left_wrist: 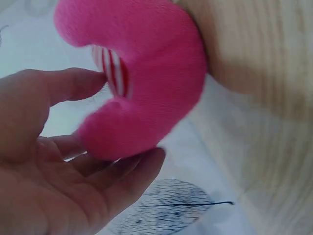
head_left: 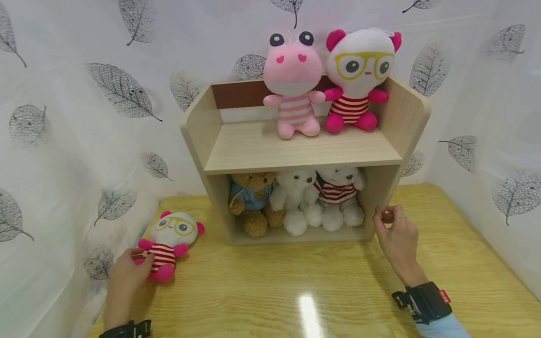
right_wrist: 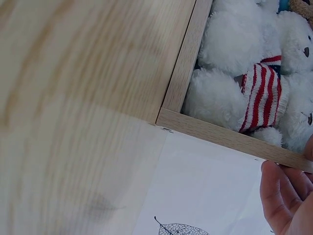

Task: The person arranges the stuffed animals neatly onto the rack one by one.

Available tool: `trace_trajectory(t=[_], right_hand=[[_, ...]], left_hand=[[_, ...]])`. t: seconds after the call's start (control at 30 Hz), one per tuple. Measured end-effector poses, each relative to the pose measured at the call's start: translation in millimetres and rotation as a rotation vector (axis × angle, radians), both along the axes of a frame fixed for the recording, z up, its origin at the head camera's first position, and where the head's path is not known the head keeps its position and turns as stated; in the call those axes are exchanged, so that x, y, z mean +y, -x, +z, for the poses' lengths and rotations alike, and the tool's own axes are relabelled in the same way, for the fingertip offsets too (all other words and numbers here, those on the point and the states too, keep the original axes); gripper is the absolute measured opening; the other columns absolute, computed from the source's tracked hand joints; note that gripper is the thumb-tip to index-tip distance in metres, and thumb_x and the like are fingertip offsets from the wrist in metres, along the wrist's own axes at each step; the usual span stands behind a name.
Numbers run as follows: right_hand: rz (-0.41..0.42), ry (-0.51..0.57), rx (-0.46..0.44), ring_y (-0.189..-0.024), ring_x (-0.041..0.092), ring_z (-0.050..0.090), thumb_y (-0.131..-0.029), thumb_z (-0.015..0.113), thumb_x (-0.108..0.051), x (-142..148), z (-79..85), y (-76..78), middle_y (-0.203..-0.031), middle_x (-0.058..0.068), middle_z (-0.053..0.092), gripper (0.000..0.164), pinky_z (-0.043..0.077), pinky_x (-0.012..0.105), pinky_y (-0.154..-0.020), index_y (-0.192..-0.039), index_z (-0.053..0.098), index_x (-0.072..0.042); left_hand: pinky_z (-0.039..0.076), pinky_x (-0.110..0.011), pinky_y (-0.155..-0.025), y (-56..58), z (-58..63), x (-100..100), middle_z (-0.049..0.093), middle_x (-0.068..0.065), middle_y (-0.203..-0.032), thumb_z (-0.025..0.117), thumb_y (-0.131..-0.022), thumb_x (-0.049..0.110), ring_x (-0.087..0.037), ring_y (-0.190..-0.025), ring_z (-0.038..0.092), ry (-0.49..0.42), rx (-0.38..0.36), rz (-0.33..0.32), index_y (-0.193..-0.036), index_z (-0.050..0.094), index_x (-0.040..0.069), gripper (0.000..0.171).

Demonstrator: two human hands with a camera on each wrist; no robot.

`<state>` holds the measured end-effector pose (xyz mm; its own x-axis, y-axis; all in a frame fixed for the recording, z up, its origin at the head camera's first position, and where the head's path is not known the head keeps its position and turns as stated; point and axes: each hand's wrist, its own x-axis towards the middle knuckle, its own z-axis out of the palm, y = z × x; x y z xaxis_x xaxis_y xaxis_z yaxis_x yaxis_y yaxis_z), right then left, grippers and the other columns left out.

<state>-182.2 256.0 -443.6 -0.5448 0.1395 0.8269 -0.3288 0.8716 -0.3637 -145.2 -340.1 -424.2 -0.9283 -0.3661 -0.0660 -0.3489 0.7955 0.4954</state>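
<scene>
On the table at the left lies a small panda plush toy [head_left: 162,253] with yellow glasses, pink limbs and a red-striped body. My left hand [head_left: 130,272] grips it by its lower side; in the left wrist view the thumb touches the striped belly and the fingers curl under a pink leg [left_wrist: 112,129]. A two-tier wooden shelf [head_left: 304,150] stands at the middle back. With thumb and fingers, my right hand [head_left: 397,234] pinches the front edge of its right side panel. The right wrist view shows those fingertips [right_wrist: 275,188] against the panel's outer face.
On the upper tier sit a pink hippo-like plush [head_left: 296,70] and a larger panda plush [head_left: 359,65]. Below are a brown teddy bear [head_left: 255,202], a white bear [head_left: 296,202] and a white plush in a striped sweater [head_left: 340,197]. Leaf-printed cloth [head_left: 84,37] surrounds the table [head_left: 253,291].
</scene>
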Motion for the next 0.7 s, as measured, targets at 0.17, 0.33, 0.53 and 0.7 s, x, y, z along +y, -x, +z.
trace_trajectory(t=[0.17, 0.33, 0.53, 0.7], right_hand=[[0.001, 0.004, -0.006, -0.053, 0.036, 0.066, -0.083, 0.065, -0.004, 0, -0.6, -0.6, -0.065, 0.027, 0.069, 0.017, 0.045, 0.054, -0.037, -0.086, 0.056, 0.011], [-0.003, 0.007, -0.003, -0.053, 0.036, 0.066, -0.084, 0.065, -0.004, 0, -1.0, -0.2, -0.065, 0.027, 0.070, 0.017, 0.045, 0.054, -0.037, -0.086, 0.057, 0.011], [0.002, 0.001, 0.000, -0.053, 0.035, 0.066, -0.084, 0.065, -0.005, 0, -2.2, -0.2, -0.065, 0.026, 0.069, 0.017, 0.046, 0.053, -0.037, -0.087, 0.057, 0.010], [0.005, -0.002, 0.015, -0.052, 0.035, 0.065, -0.084, 0.065, -0.005, 1, -3.2, 0.5, -0.064, 0.026, 0.069, 0.017, 0.046, 0.054, -0.038, -0.086, 0.057, 0.009]], left_hand=[[0.046, -0.060, -0.077, -0.2, 11.1, 14, 0.060, -0.036, -0.113, 0.060, -0.091, 0.034, -0.050, -0.097, 0.055, 0.136, 0.046, -0.066, -0.121, 0.050, -0.010, 0.055], [0.041, -0.071, -0.077, 5.0, 16.2, 24, 0.059, -0.039, -0.105, 0.066, -0.085, 0.044, -0.052, -0.094, 0.055, 0.250, -0.043, -0.162, -0.120, 0.049, -0.014, 0.069], [0.047, -0.065, -0.066, 13.8, 23.1, 34, 0.064, -0.035, -0.090, 0.075, -0.078, 0.041, -0.046, -0.079, 0.061, 0.293, -0.084, -0.166, -0.102, 0.057, -0.016, 0.065], [0.051, -0.056, -0.058, 20.3, 24.7, 32, 0.065, -0.029, -0.080, 0.075, -0.077, 0.038, -0.034, -0.066, 0.061, 0.289, -0.132, -0.191, -0.090, 0.059, -0.012, 0.054]])
